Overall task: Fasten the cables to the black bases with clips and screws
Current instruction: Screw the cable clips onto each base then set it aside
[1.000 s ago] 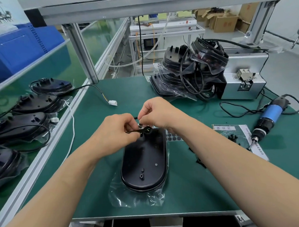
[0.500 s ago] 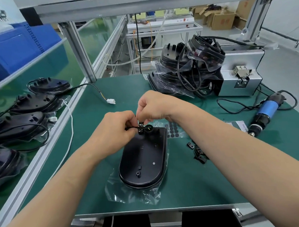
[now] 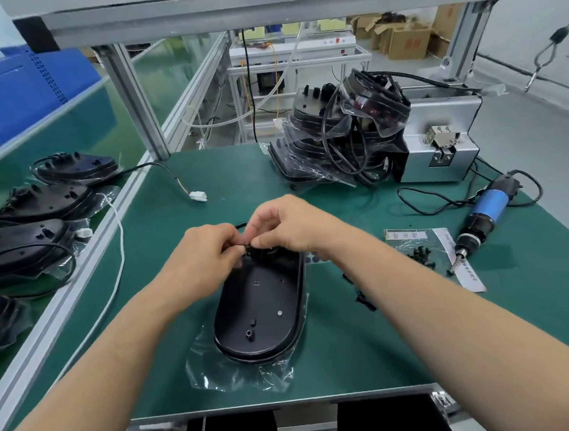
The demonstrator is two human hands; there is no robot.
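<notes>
Your left hand (image 3: pixel 203 254) is curled, thumb and forefinger pinching a thin black cable (image 3: pixel 241 224) at the far end of the black base (image 3: pixel 261 310); your right hand (image 3: pixel 290 225) meets it fingertip to fingertip, knuckles up, pinching a small dark piece that I take to be the clip (image 3: pixel 250 249), though your fingers hide most of it; both wrists are bent down over the work and both forearms reach in from the near edge of the table (image 3: pixel 347 343).

The cable looks light and limp, so it will likely spring out of place unless you hold it close to the clip; the clip is tiny and probably easy to drop, so grip it by its sides; the base looks rigid, smooth and light, and may slide on the clear plastic bag (image 3: pixel 238 373) beneath it, so steady it by its rim.

The base lies flat, open side up, in the middle of the green table; loose black clips (image 3: pixel 361 296) lie just to its right; further right are screws (image 3: pixel 420 253) on a paper and a blue electric screwdriver (image 3: pixel 485 216); a stack of bagged bases (image 3: pixel 338 131) stands at the back.
</notes>
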